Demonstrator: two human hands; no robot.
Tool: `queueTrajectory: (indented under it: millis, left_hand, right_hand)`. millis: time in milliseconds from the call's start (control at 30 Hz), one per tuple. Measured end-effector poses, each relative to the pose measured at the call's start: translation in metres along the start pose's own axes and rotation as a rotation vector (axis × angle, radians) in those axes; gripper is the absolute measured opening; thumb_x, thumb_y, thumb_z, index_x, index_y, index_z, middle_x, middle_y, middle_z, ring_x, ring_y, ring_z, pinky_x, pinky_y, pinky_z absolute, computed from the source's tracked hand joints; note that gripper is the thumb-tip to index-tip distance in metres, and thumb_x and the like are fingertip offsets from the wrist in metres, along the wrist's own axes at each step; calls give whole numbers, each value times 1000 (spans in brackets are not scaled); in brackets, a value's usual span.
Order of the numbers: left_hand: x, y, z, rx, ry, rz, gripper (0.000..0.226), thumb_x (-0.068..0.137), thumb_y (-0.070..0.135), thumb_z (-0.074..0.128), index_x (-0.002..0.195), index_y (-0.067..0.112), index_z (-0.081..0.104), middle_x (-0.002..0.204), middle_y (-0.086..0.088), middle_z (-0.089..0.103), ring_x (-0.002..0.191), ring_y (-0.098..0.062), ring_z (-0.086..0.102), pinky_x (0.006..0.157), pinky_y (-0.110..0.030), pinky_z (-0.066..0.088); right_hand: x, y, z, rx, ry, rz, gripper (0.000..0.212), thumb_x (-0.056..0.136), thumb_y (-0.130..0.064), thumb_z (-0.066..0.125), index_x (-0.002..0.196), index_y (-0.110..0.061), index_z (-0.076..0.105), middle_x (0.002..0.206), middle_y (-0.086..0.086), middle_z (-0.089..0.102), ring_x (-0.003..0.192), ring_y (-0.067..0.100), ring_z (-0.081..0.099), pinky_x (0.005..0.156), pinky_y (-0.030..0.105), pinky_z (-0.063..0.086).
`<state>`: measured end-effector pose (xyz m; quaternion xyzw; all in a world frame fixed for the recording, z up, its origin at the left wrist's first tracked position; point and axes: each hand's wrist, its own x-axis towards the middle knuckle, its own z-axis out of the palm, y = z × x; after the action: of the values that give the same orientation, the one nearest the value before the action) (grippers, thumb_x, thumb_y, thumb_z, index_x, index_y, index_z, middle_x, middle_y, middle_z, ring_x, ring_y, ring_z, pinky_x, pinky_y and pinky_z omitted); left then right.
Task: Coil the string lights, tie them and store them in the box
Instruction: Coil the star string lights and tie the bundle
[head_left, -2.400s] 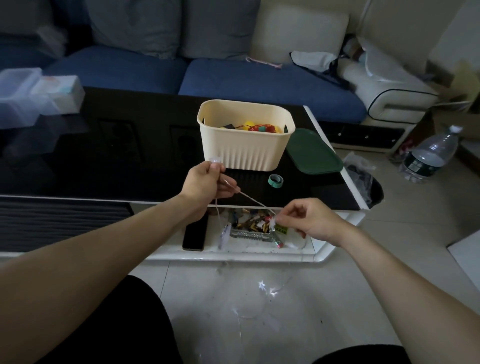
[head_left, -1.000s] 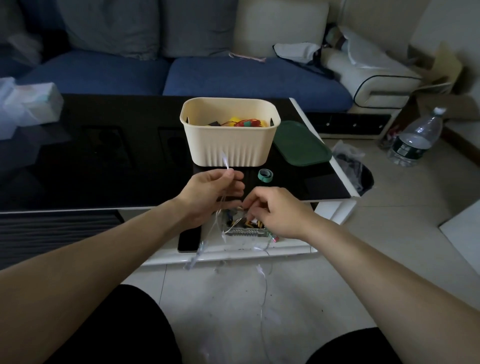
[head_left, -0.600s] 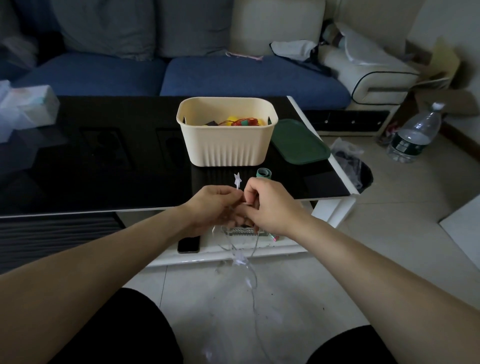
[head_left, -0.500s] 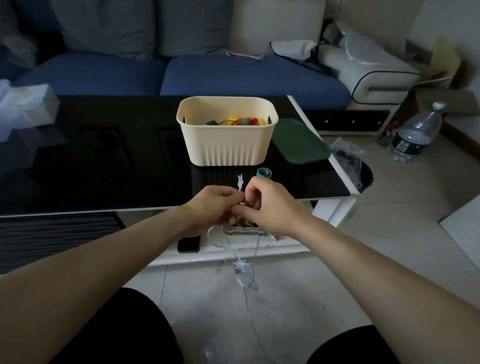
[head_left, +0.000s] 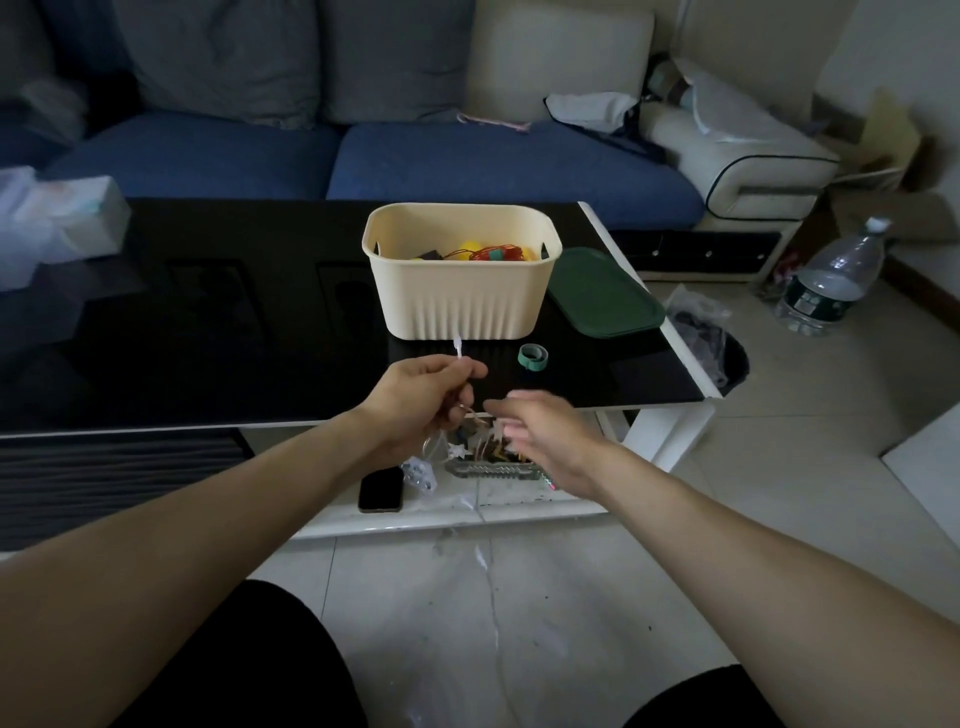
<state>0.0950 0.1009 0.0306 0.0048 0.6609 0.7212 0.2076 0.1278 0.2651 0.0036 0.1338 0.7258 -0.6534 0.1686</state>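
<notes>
Tissues (head_left: 78, 221): far left on the black desk (head_left: 208, 322).
Phone (head_left: 381, 488): on the lower shelf, under my left wrist.
Left hand (head_left: 421, 400): my grip is pinched on the lights (head_left: 458, 349) — a small white piece sticks up above my fingers, wire loops hang below.
Box (head_left: 461, 270): cream, open, mid-desk, just beyond my hands, coloured bits inside.
Right hand (head_left: 540, 431): blurred, beside the left; I cannot tell whether its grip holds the wire.
Tape (head_left: 533, 357): green roll before the box.
Lid (head_left: 602, 291): dark green — flat, right of the box.
Bottle (head_left: 831, 280): on the floor, far right.
</notes>
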Motion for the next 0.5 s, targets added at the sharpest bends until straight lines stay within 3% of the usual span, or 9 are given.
queueTrajectory:
  millis: [100,200,333,400,500]
  left_hand:
    - [-1,4,-1,-57,17,22,21,103,19,50,103,5,66,61,0,55,49,-9,45,57,-22,39]
    - [-1,5,-5,-68,47,41,22,103,19,50,104,5,66,61,0,54,50,-9,44,55,-21,40]
    - [0,5,-9,-67,84,42,21,103,19,50,104,5,67,62,0,53,50,-9,44,53,-19,40]
    - [-1,5,-10,-73,95,45,21,103,18,50,103,5,66,61,0,52,50,-9,43,53,-20,39]
    - [-2,7,-12,-89,112,61,20,103,17,50,102,5,66,60,0,49,50,-10,41,51,-19,38]
  right_hand:
    - [-4,1,5,97,-135,122,55,95,-48,58,136,-12,53,131,11,61,123,27,58,116,46,35]
    - [-4,-4,5,142,-183,144,49,94,-53,54,107,-7,66,96,10,72,100,28,71,107,44,37]
    - [-9,-10,-2,230,-265,91,22,81,-28,74,90,-9,68,81,8,60,73,18,61,89,40,48]
    - [-11,-14,-9,282,-314,61,26,74,-14,77,97,-8,70,80,7,60,67,15,58,79,38,53]
    - [-16,-18,-17,172,-408,47,34,75,-9,75,108,-10,68,75,0,63,65,11,58,70,32,55]
